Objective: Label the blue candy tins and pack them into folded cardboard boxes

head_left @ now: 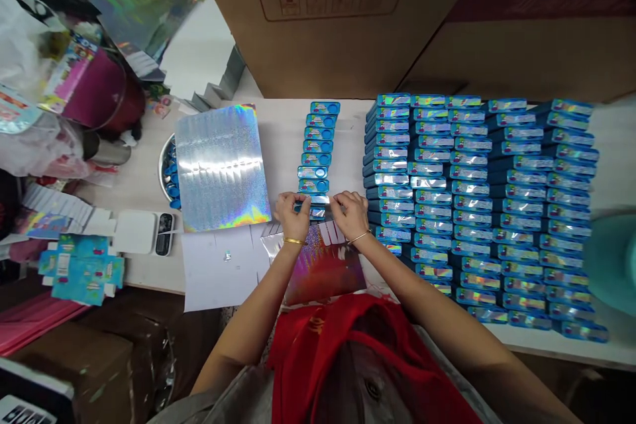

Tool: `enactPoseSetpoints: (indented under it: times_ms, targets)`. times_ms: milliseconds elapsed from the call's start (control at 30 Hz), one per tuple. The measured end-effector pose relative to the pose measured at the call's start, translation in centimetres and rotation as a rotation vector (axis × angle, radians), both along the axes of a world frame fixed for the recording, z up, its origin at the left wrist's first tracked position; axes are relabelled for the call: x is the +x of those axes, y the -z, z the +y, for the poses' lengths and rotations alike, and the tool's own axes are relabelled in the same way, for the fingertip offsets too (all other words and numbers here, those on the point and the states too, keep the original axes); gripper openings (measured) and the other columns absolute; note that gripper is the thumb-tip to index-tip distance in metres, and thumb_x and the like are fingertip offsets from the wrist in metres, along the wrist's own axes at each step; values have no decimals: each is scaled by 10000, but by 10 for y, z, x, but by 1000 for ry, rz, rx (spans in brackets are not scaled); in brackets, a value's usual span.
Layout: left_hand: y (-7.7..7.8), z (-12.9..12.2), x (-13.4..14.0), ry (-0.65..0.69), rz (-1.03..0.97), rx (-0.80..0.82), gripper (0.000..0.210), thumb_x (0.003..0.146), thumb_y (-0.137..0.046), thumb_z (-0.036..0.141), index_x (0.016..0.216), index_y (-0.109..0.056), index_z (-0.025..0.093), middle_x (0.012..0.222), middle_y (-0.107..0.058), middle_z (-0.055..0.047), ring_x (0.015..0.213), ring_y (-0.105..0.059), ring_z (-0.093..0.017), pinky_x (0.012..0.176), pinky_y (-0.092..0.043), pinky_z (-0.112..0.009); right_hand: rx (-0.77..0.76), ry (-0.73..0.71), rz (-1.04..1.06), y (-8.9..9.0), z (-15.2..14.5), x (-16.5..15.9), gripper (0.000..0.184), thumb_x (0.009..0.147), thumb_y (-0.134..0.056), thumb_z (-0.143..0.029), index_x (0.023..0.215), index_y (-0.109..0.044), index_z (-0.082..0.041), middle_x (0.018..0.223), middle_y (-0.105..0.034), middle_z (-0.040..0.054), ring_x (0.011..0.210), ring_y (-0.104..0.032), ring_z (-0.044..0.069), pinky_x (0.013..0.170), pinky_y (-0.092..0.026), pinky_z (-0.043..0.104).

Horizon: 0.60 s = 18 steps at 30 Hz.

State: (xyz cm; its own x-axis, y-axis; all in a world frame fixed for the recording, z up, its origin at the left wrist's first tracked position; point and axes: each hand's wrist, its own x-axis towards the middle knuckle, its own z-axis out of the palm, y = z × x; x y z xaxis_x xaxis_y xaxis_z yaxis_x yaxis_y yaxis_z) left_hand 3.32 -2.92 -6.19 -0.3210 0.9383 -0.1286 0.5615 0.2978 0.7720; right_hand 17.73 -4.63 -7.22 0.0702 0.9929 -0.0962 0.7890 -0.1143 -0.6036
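Head view: the left hand has its thumb and fingers pinched together at one end of a shiny strip, and the right hand grips the other end with its fingertips. The strip spans the gap between them, over the near end of a row of small blue boxes; whether the fingers also press on a box beneath cannot be told. To do this well, it would seem best to keep the strip level and taut, line up both ends with the box edges, then smooth from the middle outward so no bubble or crease stays.

Just on the near side of the hands, a red shiny sheet lies on the bench, with white slips on it. To the left, a silver sheet partly covers a metal bowl. To the right stand columns of blue boxes with shiny faces. Beyond, a big cardboard box bounds the work area.
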Motion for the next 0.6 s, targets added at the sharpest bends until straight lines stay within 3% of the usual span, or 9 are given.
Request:
enactPoseSetpoints:
  times_ms: [267, 467, 600]
  targets:
    - [10, 2, 0, 39, 170, -81, 108, 735, -682, 283, 780, -623, 204, 968, -547, -59, 985, -497, -272, 857, -336, -415, -64, -53, -47, 12, 2, 0, 316, 941, -418, -366, 811, -661, -210, 832, -646, 64, 863, -491, 221, 806, -265, 366]
    - [26, 10, -11, -111, 19, -183, 723, 540, -818, 320, 1164, -469, 217, 1066, -490, -63, 982, -506, -244, 824, -381, -384, -53, -5, 18, 17, -5, 3, 308, 936, -420, -373, 1083, -649, -229, 895, -645, 67, 910, -488, 237, 833, -272, 378]
    - [44, 14, -19, -156, -178, -275, 809, 481, -847, 320, 1188, -466, 224, 1009, -466, -39, 895, -513, -196, 790, -406, -349, -17, -133, -30, 9, -10, 1, 300, 951, -373, -299, 1011, -659, -230, 939, -653, 68, 920, -486, 235, 883, -263, 390]
